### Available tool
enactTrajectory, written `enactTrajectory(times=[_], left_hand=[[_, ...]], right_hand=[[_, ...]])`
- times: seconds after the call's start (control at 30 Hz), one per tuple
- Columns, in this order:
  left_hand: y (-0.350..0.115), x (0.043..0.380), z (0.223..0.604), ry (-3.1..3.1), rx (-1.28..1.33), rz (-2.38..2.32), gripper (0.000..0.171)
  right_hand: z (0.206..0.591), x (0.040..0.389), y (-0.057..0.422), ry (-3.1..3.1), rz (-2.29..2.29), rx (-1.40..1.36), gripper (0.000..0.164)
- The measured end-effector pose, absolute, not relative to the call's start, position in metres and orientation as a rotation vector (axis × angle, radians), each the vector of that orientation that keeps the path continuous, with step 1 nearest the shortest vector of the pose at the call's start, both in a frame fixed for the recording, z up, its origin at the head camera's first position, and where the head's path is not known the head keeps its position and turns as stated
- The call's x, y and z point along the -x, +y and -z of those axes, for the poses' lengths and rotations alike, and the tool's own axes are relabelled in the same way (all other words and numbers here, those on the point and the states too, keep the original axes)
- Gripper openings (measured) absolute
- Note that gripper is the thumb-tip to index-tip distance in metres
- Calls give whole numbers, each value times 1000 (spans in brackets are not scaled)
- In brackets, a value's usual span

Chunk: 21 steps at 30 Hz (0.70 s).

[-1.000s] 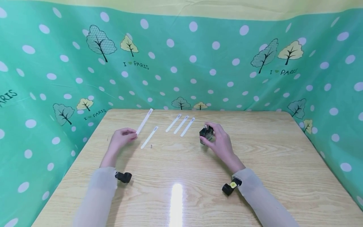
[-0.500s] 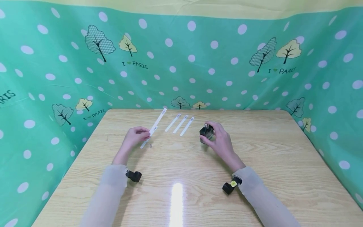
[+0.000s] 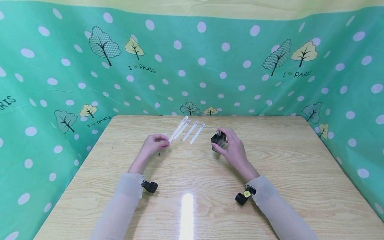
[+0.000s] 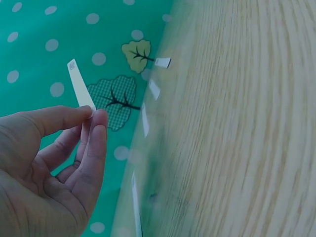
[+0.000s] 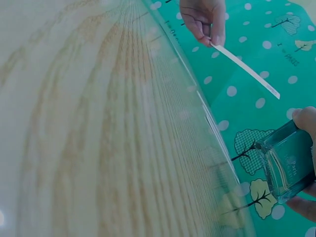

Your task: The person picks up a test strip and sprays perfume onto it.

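A white paper test strip (image 3: 179, 128) is pinched between the thumb and fingertips of my left hand (image 3: 156, 143). Held well off the table, it slants up and away, with a small printed mark at its far end in the left wrist view. To the right, my right hand (image 3: 236, 150) grips a dark glass perfume bottle (image 3: 218, 140), the index finger up at its metal spray top. Pale lettering shows on the glass of the bottle (image 5: 289, 163) in the right wrist view. A gap separates the strip from the bottle.
Three similar strips (image 3: 197, 133) lie side by side on the wooden table (image 3: 285, 160). Another strip (image 3: 164, 134) is mostly hidden behind the left hand. A tiny dark piece (image 3: 159, 154) lies near that hand. A green patterned curtain (image 3: 168, 66) encloses the table's back and sides.
My left hand has moved right with the paper strip, passing over one lying strip and bringing it closer to the bottle. The right hand and the perfume bottle have stayed in place.
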State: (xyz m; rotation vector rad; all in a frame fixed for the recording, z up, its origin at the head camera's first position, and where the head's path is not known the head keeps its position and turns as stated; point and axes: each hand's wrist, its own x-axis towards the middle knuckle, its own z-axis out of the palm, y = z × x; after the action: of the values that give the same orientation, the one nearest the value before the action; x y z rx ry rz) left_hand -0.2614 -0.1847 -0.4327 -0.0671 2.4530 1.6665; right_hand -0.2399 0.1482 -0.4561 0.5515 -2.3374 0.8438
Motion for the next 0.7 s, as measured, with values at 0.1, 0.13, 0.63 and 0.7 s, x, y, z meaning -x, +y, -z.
enactTrajectory(times=[0.1, 0.13, 0.63, 0.7], left_hand=[[-178, 262, 434, 2435, 60, -1674, 27], [-177, 262, 434, 2426, 58, -1680, 27], [-147, 257, 433, 2394, -12, -1687, 24], [-144, 257, 434, 2389, -21, -1690, 23]], right_hand=[[456, 240, 149, -2338, -839, -550, 62], [456, 240, 149, -2338, -839, -549, 62], [455, 240, 149, -2345, -853, -537, 61], [456, 240, 149, -2346, -855, -535, 62]])
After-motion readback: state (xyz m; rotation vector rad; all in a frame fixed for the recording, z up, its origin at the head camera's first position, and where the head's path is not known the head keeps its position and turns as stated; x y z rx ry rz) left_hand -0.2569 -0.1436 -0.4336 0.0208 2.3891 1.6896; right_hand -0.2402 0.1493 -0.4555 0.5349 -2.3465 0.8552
